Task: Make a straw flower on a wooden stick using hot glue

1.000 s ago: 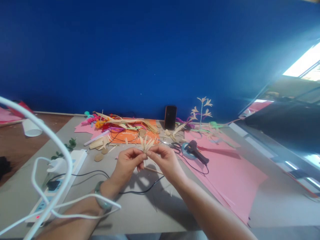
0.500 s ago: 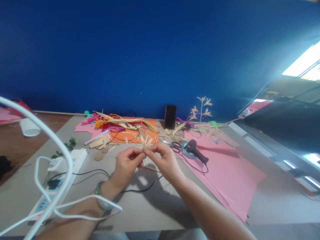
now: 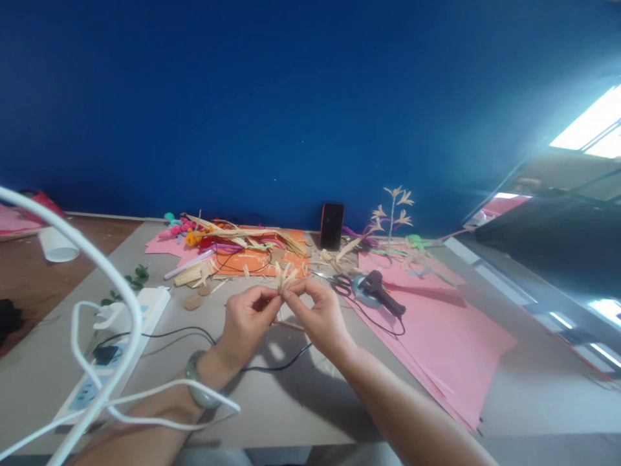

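Between my two hands is a small pale flower of straw-coloured strips (image 3: 285, 275), its petals fanning upward. My left hand (image 3: 250, 314) pinches its base from the left, thumb and forefinger closed. From the other side my right hand (image 3: 315, 314) grips the same base with thumb and fingertips. What lies inside the pinch is hidden by the fingers. A thin stick (image 3: 291, 325) shows just below the hands; whether it joins the flower I cannot tell. A finished-looking stem with several similar flowers (image 3: 392, 210) stands upright at the back right.
Right of my hands lie scissors (image 3: 342, 285), a black glue gun (image 3: 383, 294) on a roll of tape, and pink sheets (image 3: 446, 343). A phone (image 3: 332, 226) leans at the wall. Left are a power strip (image 3: 152, 310), a white cable (image 3: 132, 310) and coloured craft pieces (image 3: 194, 236).
Both hands keep their pinch on the flower, with only slight finger movement. The whole view has shifted a little.
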`<state>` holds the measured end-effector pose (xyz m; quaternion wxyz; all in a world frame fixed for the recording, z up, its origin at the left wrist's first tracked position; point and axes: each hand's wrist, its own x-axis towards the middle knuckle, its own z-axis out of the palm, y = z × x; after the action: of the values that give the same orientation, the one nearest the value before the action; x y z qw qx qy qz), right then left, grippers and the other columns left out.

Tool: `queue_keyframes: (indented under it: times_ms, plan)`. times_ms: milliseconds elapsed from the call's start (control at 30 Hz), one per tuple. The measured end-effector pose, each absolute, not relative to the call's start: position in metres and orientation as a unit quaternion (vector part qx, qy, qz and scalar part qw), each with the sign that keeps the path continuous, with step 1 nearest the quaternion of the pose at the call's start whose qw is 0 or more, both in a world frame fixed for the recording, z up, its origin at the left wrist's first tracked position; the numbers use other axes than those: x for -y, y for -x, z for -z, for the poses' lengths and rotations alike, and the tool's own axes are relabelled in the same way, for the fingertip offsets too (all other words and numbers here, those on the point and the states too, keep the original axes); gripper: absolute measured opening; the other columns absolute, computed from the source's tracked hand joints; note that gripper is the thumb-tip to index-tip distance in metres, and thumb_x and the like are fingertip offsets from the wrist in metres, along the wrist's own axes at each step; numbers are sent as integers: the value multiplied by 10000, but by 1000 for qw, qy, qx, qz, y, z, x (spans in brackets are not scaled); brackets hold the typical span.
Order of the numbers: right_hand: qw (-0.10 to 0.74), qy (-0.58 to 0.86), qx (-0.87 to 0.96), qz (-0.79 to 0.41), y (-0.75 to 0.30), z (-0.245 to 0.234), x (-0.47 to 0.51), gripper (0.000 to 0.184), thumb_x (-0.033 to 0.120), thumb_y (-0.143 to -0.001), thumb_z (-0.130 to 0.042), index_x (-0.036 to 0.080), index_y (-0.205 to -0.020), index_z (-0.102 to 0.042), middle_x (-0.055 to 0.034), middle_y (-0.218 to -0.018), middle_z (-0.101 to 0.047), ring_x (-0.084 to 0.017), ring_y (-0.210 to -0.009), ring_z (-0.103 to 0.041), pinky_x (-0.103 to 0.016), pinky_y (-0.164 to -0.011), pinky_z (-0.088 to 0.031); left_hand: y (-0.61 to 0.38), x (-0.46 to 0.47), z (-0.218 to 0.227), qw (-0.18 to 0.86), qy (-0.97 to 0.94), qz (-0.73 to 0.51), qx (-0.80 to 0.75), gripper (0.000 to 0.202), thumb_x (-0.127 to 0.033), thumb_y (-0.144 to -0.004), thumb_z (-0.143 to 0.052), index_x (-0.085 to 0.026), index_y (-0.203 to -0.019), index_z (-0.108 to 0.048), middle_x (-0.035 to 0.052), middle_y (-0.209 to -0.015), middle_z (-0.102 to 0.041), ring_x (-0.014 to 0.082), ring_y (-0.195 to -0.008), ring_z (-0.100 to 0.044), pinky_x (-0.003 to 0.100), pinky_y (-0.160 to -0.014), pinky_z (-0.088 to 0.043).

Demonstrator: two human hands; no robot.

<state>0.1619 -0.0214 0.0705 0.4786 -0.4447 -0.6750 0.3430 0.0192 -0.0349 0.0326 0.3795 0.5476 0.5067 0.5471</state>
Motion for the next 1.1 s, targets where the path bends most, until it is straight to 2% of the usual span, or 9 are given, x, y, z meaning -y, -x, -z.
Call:
queue_keyframes:
  times_ms: [267, 600, 1100]
  plan:
    - [495, 443, 681, -309, -159, -71, 24, 169, 236, -790, -625, 192, -628, -599, -20, -684, -660, -170, -674, -615, -304, -706, -468, -18, 38, -32, 355, -565, -561, -490, 194, -367, -781, -668, -178, -776, -706, -5, -539, -623, 110, -466, -562, 205, -489, -432]
    - [489, 462, 663, -327, -161, -71, 24, 174, 244, -781, -620, 182, -618, -611, -10, -641, -654, -152, -630, -605, -276, -669, -475, -25, 33, -33, 517, -474, -567, -432, 265, -384, -750, -702, -134, -816, -643, -26, -476, -579, 103, -410, -545, 204, -437, -444]
    - [477, 485, 643, -352, -163, -70, 20, 173, 257, -758, -642, 167, -610, -642, -12, -610, -662, -146, -602, -596, -260, -636, -476, -26, 32, -34, 559, -456, -564, -403, 257, -325, -726, -728, -107, -818, -627, 4, -559, -657, 118, -494, -628, 219, -508, -526]
